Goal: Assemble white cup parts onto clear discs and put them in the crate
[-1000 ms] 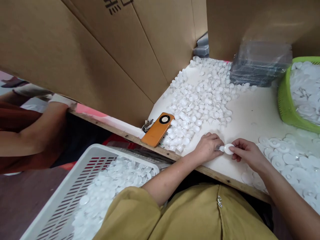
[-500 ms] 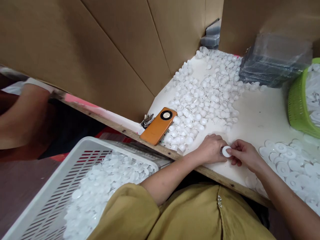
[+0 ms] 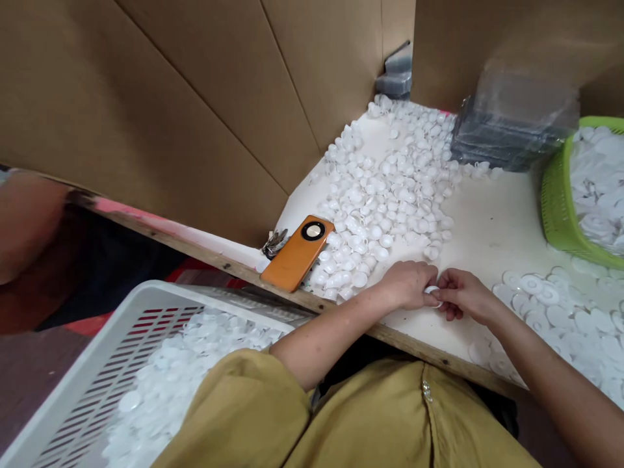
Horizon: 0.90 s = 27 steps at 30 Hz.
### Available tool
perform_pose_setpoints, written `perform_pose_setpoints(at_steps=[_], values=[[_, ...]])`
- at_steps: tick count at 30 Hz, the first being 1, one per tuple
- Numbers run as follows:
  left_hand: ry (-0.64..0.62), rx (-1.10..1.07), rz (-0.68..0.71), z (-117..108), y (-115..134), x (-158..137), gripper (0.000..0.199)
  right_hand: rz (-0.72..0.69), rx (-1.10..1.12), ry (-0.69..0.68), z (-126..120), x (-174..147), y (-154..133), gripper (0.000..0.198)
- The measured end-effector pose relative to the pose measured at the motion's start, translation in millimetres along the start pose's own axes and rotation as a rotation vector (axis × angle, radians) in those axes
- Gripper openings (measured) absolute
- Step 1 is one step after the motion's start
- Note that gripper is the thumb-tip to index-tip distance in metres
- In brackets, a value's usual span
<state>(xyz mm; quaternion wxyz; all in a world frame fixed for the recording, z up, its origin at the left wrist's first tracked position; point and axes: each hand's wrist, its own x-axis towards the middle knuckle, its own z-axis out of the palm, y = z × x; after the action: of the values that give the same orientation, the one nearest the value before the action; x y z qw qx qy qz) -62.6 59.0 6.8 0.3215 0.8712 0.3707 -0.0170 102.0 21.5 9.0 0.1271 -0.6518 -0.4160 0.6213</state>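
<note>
Close together over the table's front edge, my left hand (image 3: 408, 285) and my right hand (image 3: 462, 296) both pinch one small white plastic disc (image 3: 433, 290). It is tilted, and fingers cover part of it. Beyond my left hand lies a spread heap of small white domed plastic caps (image 3: 390, 188). Flat white discs with ring marks (image 3: 550, 305) lie in a pile to the right of my right hand, partly behind the forearm.
An orange phone (image 3: 298, 255) lies at the table edge beside keys (image 3: 274, 244). A white basket (image 3: 151, 292) of white pieces stands lower left. Right are a green basket (image 3: 556, 201) and clear-wrapped stacks (image 3: 511, 123). Cardboard (image 3: 219, 78) walls the table. Another person's arm (image 3: 29, 221) shows left.
The disc has turned from facing me to a tilted, nearly edge-on position between my fingers. My hands have drawn closer together. The view has shifted slightly right.
</note>
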Motion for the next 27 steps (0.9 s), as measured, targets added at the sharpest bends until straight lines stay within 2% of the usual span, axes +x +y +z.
perform_pose_setpoints(at_steps=[3,6,8,11,13,14,16,18,19,20,22,25,27], values=[[0.062,-0.019,-0.032,7.1,8.4,-8.6,0.03,-0.073,-0.008,0.039,1.8,-6.9,7.0,0.034],[0.212,-0.163,-0.037,11.2,14.6,-31.9,0.023,-0.191,0.009,0.03,1.6,-13.9,16.9,0.037],[0.311,-0.3,-0.036,7.3,10.7,-61.6,0.015,-0.265,0.032,0.038,-1.9,-15.9,21.5,0.038],[0.301,-0.429,-0.111,-8.0,-13.4,-135.8,0.018,-0.335,0.052,0.107,-11.8,-13.6,23.4,0.039],[0.263,-0.42,-0.282,-17.8,-38.7,-202.0,0.024,-0.367,0.064,0.144,-19.1,-9.6,23.9,0.039],[0.268,-0.381,-0.426,-20.5,-51.7,-236.7,0.026,-0.379,0.079,0.159,-22.2,-7.3,24.8,0.039],[0.146,-0.226,-0.759,-20.4,-74.1,-299.7,0.029,-0.399,0.121,0.195,-26.7,-2.2,29.1,0.039],[0.02,-0.048,-1.028,-15.5,-86.7,-340.6,0.031,-0.404,0.127,0.229,-28.4,3.1,36.1,0.036],[0.001,0.013,-1.083,-13.1,-88.6,-348.5,0.029,-0.405,0.107,0.243,-28.4,5.7,40.1,0.035],[0.027,0.049,-1.078,-11.5,-87.6,-346.9,0.027,-0.411,0.073,0.255,-28.0,8.4,43.9,0.033],[0.186,0.08,-0.931,-12.1,-78.3,-316.6,0.023,-0.433,-0.024,0.276,-26.6,13.0,49.9,0.03],[0.461,0.132,-0.604,-18.9,-53.1,-223.4,0.025,-0.485,-0.216,0.321,-24.8,17.0,53.5,0.025],[0.518,0.189,-0.395,-23.4,-36.6,-151.9,0.024,-0.518,-0.344,0.332,-24.5,16.8,52.6,0.021]])
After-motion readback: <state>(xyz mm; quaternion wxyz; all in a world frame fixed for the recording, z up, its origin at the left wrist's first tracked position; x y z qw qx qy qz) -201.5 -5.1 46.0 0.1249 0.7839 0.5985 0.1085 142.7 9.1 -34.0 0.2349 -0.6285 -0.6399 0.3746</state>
